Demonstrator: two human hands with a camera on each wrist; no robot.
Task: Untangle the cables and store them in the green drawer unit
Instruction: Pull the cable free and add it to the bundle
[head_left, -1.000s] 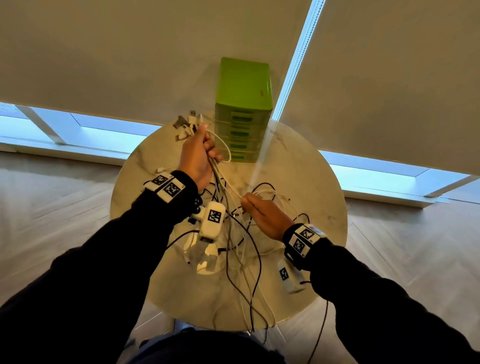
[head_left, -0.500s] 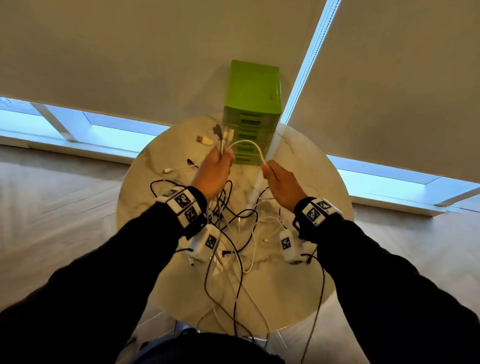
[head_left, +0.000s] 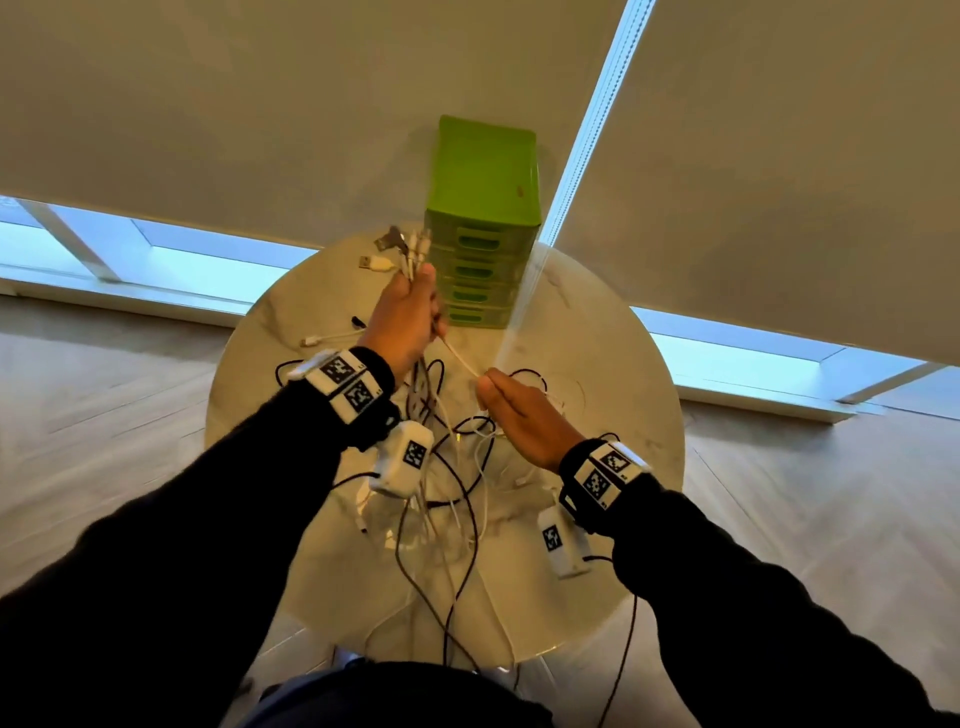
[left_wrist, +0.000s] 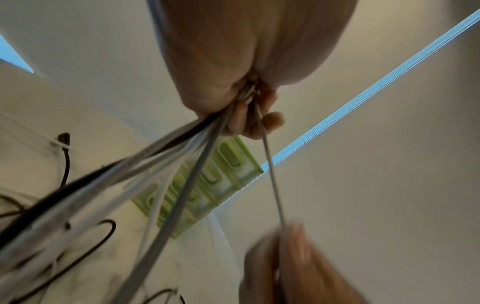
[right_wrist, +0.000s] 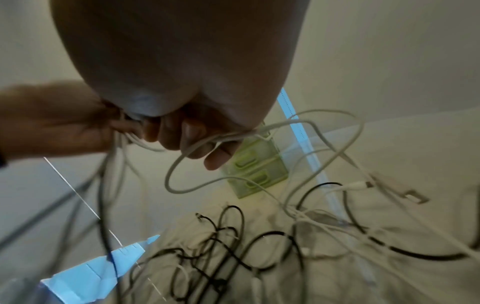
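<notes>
My left hand (head_left: 408, 306) grips a bundle of white and black cables (left_wrist: 182, 148), raised above the round table (head_left: 597, 332); their plugs (head_left: 402, 244) stick up past my knuckles. A single white cable (head_left: 457, 356) runs taut from that fist down to my right hand (head_left: 511, 410), which pinches it. In the right wrist view the curled fingers (right_wrist: 187, 135) also hold a loop of white cable (right_wrist: 207, 164). The rest of the tangle (head_left: 452, 467) lies on the table under both hands. The green drawer unit (head_left: 483, 228) stands at the table's far edge, all drawers closed.
Loose plug ends (head_left: 317, 340) lie on the table left of my left hand. Some cables (head_left: 447, 613) trail off the near edge toward my body. Window blinds (head_left: 260, 104) hang behind the drawer unit. Wooden floor surrounds the table.
My right hand has dropped back from near the drawer unit toward me, drawing one white cable taut out of the bundle. The left hand stays raised with the plugs.
</notes>
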